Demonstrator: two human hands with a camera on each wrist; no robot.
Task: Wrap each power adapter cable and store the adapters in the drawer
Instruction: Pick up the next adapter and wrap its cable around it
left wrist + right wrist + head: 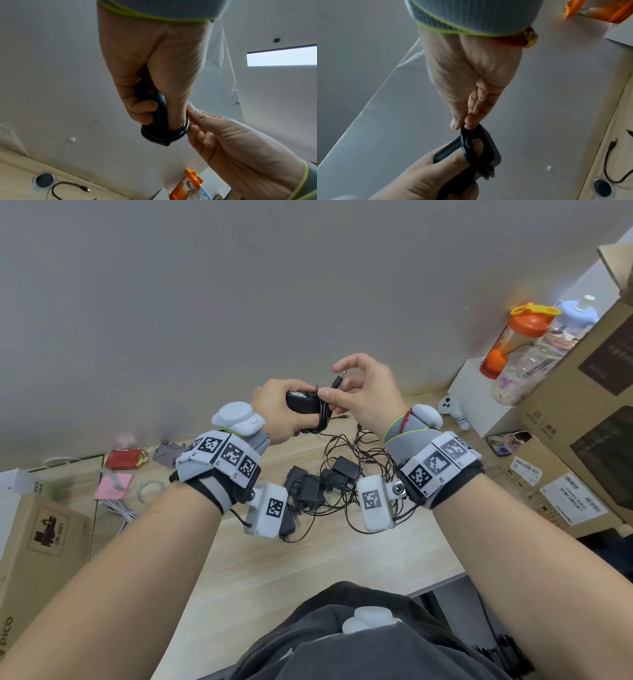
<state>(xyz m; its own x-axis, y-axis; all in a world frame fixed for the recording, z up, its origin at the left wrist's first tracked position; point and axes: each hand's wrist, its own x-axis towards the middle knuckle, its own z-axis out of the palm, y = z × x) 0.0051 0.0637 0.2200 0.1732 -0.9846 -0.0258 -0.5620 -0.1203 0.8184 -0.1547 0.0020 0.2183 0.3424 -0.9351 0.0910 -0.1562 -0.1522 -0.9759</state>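
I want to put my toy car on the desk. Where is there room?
The bare light wooden desk strip nearest the person, between the tangled pile of black power adapters and the desk's front edge, looks free. It is crowded at the right by the brown cardboard boxes, and at the left around the pink paper note.

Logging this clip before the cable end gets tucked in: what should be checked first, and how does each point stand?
1. Left hand grips the adapter: ok.
2. Cable coiled round the adapter: ok.
3. Right hand pinches the cable at the coil: ok.
4. Plug end secured: not ok, it sticks out loose.
5. Remaining adapters wrapped: not ok, tangled on the desk.
6. Drawer open and ready: cannot tell, not in view.
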